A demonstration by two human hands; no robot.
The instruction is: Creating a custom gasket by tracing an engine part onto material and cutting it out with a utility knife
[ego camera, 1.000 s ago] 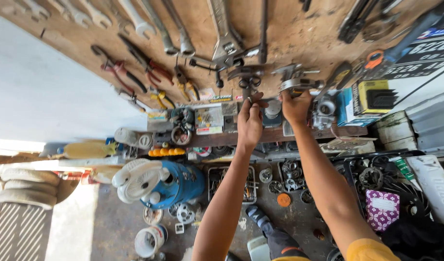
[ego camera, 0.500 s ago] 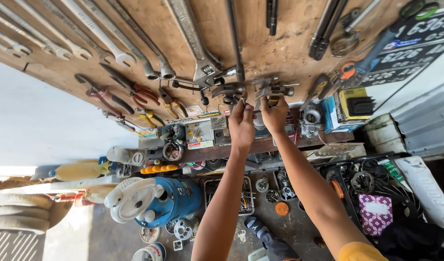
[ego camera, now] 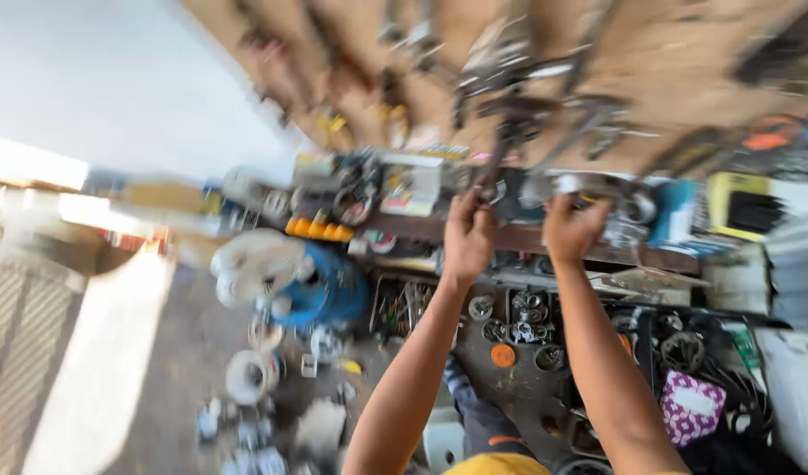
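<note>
Blurred workshop wall of hung tools; left hand and right hand reach a metal part on the shelf, grip unclear. Pickup stage; next needs firm hold.

A cluttered wooden shelf carries small boxes and blurred metal parts

Both hands reach up to a cluttered shelf, picture blurred.
</note>
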